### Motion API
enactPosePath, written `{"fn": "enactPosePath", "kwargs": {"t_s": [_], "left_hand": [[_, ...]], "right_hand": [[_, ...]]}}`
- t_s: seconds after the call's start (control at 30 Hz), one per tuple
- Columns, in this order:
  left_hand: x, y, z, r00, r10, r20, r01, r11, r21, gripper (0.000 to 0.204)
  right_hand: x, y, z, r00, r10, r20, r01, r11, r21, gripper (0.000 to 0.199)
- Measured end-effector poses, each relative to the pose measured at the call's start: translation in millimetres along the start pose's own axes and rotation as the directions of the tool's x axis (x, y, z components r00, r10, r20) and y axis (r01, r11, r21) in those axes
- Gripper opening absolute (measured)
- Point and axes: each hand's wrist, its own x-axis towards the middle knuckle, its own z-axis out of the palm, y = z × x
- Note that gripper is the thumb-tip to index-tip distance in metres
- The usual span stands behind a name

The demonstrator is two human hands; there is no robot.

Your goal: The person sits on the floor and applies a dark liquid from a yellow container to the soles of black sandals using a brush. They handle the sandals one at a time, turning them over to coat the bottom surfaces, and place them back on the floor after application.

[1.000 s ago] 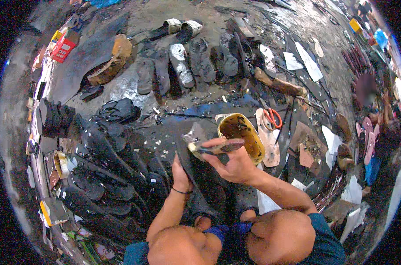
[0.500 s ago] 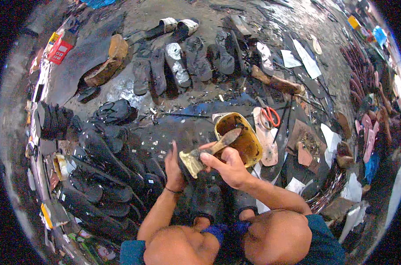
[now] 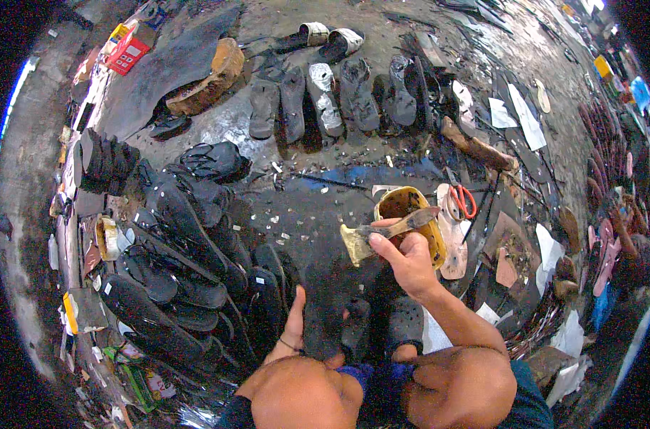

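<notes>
My right hand (image 3: 411, 261) grips the wooden handle of a brush (image 3: 402, 224), its wide head coated in pale yellow stuff and pointing left. Just behind this hand stands a yellow tub (image 3: 439, 247) with dark residue on its inside walls, partly covered by the hand and brush. Lower and to the left, my left hand (image 3: 292, 327) is wrapped around a dark shoe sole (image 3: 323, 304), held low before my knees. A fingertip shows at the sole's right edge; the sole's outline blends into the dark ground.
Many black sandals (image 3: 189, 243) lie piled on the left. A row of dark soles (image 3: 292, 104) is spread at the back. Right of the tub are orange-handled scissors (image 3: 463, 201) on a pinkish sole (image 3: 453, 261). A curved wooden block (image 3: 475, 146) lies behind them.
My left hand has moved down toward my knees with the sole, away from the brush. My right hand and the brush have shifted right and up slightly. The view has turned a little left.
</notes>
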Motion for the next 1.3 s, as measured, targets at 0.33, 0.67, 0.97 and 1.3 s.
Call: {"fn": "enactPosePath", "kwargs": {"t_s": [0.33, 0.67, 0.97, 1.3], "left_hand": [[92, 64, 102, 0.823, 0.555, -0.119, -0.514, 0.818, 0.26, 0.091], [108, 73, 63, 0.97, 0.241, -0.021, -0.238, 0.965, 0.108, 0.086], [108, 65, 92, 0.77, 0.595, -0.229, -0.523, 0.795, 0.307, 0.076], [113, 53, 47, 0.997, 0.037, -0.071, -0.042, 0.997, -0.069, 0.069]], "right_hand": [[36, 2, -19, 0.942, -0.308, -0.133, 0.211, 0.853, -0.477, 0.021], [2, -16, 23, 0.913, -0.398, 0.088, 0.403, 0.851, -0.337, 0.021], [8, -14, 9, 0.822, -0.569, -0.002, 0.519, 0.751, -0.408, 0.022], [-16, -11, 51, 0.886, -0.094, 0.454, 0.237, 0.933, -0.27, 0.024]]}}
